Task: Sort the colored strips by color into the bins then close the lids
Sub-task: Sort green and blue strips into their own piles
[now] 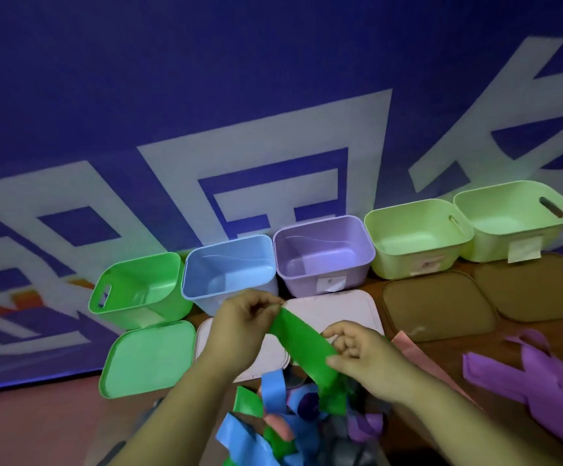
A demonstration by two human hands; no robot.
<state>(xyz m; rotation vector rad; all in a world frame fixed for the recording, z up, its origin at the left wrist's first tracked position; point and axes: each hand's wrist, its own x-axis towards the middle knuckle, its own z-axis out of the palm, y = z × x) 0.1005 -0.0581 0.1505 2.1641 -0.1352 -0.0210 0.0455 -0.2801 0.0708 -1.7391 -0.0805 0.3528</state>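
A green strip (pixel 302 343) is stretched above the lids between both hands: the left hand (pixel 239 327) pinches its upper end between thumb and fingertips, and the right hand (pixel 364 359) pinches it lower down, where it runs into the mixed pile (pixel 290 428) of blue, green, purple and pink strips at the near side of the table (pixel 508 425). The green bin (pixel 139 284) stands open at the left end of the row, next to the blue bin (pixel 229 264), with its green lid (pixel 149 358) lying flat in front. The step in hand looks like freeing this strip from the tangle. To do it well, I would draw it out slowly so the lower end slips free without dragging blue or purple strips along, then carry it left and drop it wholly inside the green bin, no tail over the rim, or the lid may not seat later
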